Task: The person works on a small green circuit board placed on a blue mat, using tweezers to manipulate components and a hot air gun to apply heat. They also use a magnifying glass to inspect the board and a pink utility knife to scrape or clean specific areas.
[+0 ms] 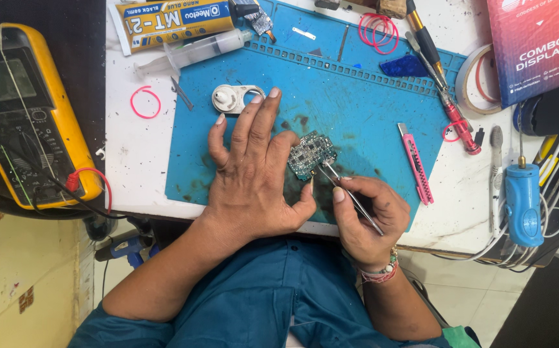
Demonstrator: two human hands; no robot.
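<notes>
Blue silicone work mat (357, 103) covers most of the white bench (131, 148), stained dark around the middle. In the head view, a small green circuit board (310, 154) lies flat on that mat, just about dead centre. The left hand (254, 174) is spread flat, palm down, fingers pointing toward 12 o'clock, its thumb tip touching the board's lower edge at 6 o'clock; it grips nothing, just pins the board. The right hand (363, 219) sits at 4 o'clock from the board, fingers pinched closed around metal tweezers (350, 196), whose tips meet the board's lower right corner.

At 11 o'clock from the board, right off the left fingertips, there's a white round plastic part (233, 98). Further up at 11 a clear syringe (196, 51) and a yellow glue tube (173, 22). A pink utility knife (415, 164) lies at 3 o'clock, a red-tipped screwdriver (450, 106) at 2. A yellow multimeter (25, 116) sits off the bench at 9 o'clock, and a blue handheld tool (523, 203) at 4 o'clock.
</notes>
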